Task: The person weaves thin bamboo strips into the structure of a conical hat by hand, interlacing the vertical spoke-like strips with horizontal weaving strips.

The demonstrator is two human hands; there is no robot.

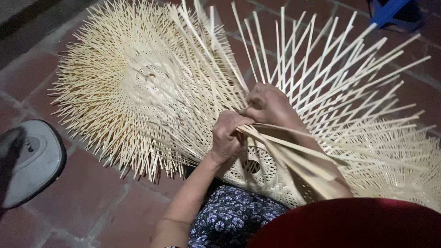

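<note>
At the far left, on the red brick floor (87,202), lies a grey oval fan base (32,160), partly in shadow. Just right of it, a stack of woven bamboo frames (133,87) spreads out, their loose pale splints bristling outward in all directions and their woven centres showing small holes. In the middle, the left hand (227,135) is closed around a bundle of flat bamboo strips (294,158) that fan down and to the right across the lap. Just above and touching it, the right hand (268,105) is curled with its fingers pinched on splints where the weave is open; which strip it grips I cannot tell. Both hands work on a half-woven bamboo piece (349,92), which rests over the knees and rises behind the hands, its upright splints crossing in an open lattice. Below the hands, a blue floral garment (229,220) covers the lap, and a dark red rounded shape (349,225) fills the lower right. At the top right corner stands a blue plastic stool (390,11).
</note>
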